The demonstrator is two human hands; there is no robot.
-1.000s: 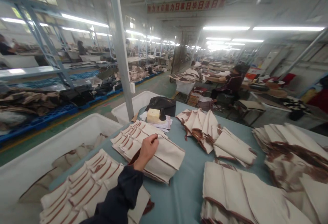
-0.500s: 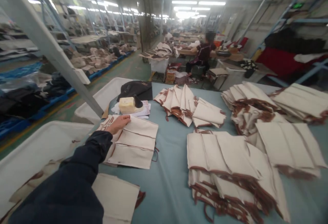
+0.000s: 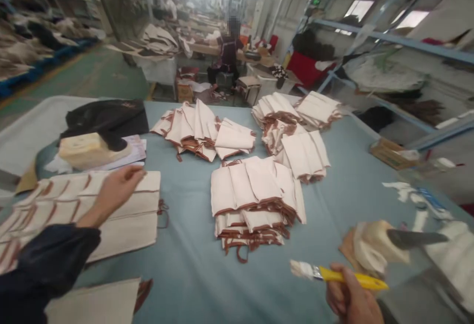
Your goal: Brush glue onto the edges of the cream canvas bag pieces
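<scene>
Your right hand (image 3: 351, 297) grips the yellow brush (image 3: 335, 274) right of the central stack (image 3: 255, 185); your left hand (image 3: 120, 185), fingertips together, is over panels (image 3: 135, 225) left of it.

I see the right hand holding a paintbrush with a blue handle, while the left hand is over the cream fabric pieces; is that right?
Not quite: the handle of the paintbrush is yellow, not blue, as the current head view shows. The right hand does hold it, and the left hand is over the cream fabric pieces.

table (image 3: 188, 245) open betw. L stack (image 3: 129, 230) & ctr pile (image 3: 252, 185), 1 brush (image 3: 328, 274) to R
</scene>
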